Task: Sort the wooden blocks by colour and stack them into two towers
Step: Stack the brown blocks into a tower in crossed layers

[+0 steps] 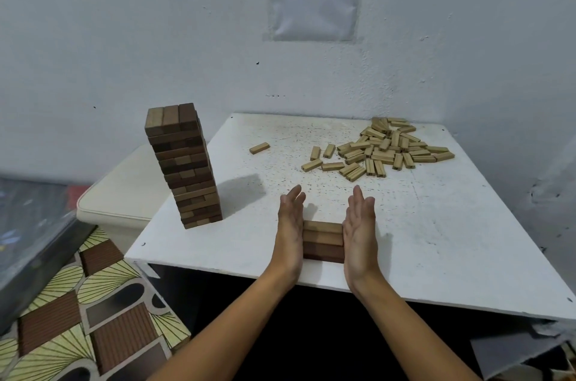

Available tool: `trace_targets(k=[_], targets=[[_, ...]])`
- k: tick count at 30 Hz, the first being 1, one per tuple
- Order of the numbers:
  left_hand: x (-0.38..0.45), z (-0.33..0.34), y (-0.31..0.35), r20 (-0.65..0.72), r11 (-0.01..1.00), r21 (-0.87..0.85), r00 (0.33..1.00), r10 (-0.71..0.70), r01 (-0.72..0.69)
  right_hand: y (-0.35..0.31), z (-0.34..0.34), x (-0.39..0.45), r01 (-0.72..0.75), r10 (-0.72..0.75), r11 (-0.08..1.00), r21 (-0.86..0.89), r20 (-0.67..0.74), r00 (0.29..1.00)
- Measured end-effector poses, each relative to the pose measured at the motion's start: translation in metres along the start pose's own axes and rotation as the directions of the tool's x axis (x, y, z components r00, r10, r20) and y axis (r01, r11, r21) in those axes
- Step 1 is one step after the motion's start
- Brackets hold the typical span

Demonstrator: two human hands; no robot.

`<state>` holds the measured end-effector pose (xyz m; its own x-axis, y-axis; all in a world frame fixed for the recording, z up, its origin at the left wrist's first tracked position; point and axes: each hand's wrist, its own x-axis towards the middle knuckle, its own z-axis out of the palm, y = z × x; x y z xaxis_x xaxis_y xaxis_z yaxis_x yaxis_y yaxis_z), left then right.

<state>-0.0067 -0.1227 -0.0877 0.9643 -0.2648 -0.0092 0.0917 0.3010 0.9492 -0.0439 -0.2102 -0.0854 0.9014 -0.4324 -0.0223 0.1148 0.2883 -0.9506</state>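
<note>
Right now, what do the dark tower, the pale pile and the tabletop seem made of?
Dark tower: wood, stained brown, matt; grain shows on top. Pale pile: apparently unstained light wood, matt. Tabletop: white painted board, probably; the paint is speckled and chipped.

— What does the person wear on the arms?
— Nothing that shows: both forearms are bare up to the frame's edge.
— Anything on the left hand point(291, 224) or right hand point(360, 226)?
— No ring, watch or glove is visible; the nails look short and plain.
</note>
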Motion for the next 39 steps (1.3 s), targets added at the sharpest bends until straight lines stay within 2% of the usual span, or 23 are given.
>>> trace_targets(k=[13,15,17,20,22,24,26,28,32,39], targets=[[0.004,-0.003,-0.010,0.010,1.000,0.017,1.000,0.015,-0.015,0.011,-0.002,0.006,0.029,-0.030,0.999,-0.027,-0.023,0.999],[0.005,-0.004,-0.009,0.024,0.999,0.048,1.000,0.012,-0.014,0.012,-0.005,0.007,0.041,-0.043,0.998,-0.052,-0.027,0.999],[0.007,-0.008,-0.009,0.051,0.983,0.177,0.998,0.032,-0.040,0.011,-0.007,0.007,0.062,-0.062,0.992,-0.106,-0.004,0.998],[0.009,-0.020,-0.003,0.138,0.876,0.458,0.986,0.097,-0.150,0.006,-0.016,0.008,0.088,-0.077,0.966,-0.242,0.051,0.996],[0.012,-0.032,0.004,0.223,0.777,0.590,0.969,0.104,-0.219,0.003,-0.030,0.012,0.137,-0.094,0.905,-0.403,0.123,0.988],[0.014,-0.046,0.012,0.332,0.653,0.698,0.941,0.069,-0.294,-0.004,-0.046,0.013,0.203,-0.046,0.794,-0.573,0.277,0.960],[0.017,-0.058,0.018,0.426,0.534,0.765,0.905,0.001,-0.361,-0.013,-0.059,0.014,0.264,0.079,0.671,-0.693,0.420,0.904],[0.019,-0.066,0.020,0.471,0.466,0.792,0.880,-0.056,-0.394,-0.019,-0.067,0.015,0.307,0.179,0.551,-0.776,0.469,0.865],[0.022,-0.070,0.015,0.476,0.429,0.812,0.875,-0.092,-0.396,-0.018,-0.073,0.018,0.314,0.221,0.451,-0.835,0.446,0.867],[0.023,-0.071,0.010,0.485,0.456,0.790,0.873,-0.057,-0.410,-0.011,-0.076,0.020,0.304,0.172,0.507,-0.806,0.441,0.881]])
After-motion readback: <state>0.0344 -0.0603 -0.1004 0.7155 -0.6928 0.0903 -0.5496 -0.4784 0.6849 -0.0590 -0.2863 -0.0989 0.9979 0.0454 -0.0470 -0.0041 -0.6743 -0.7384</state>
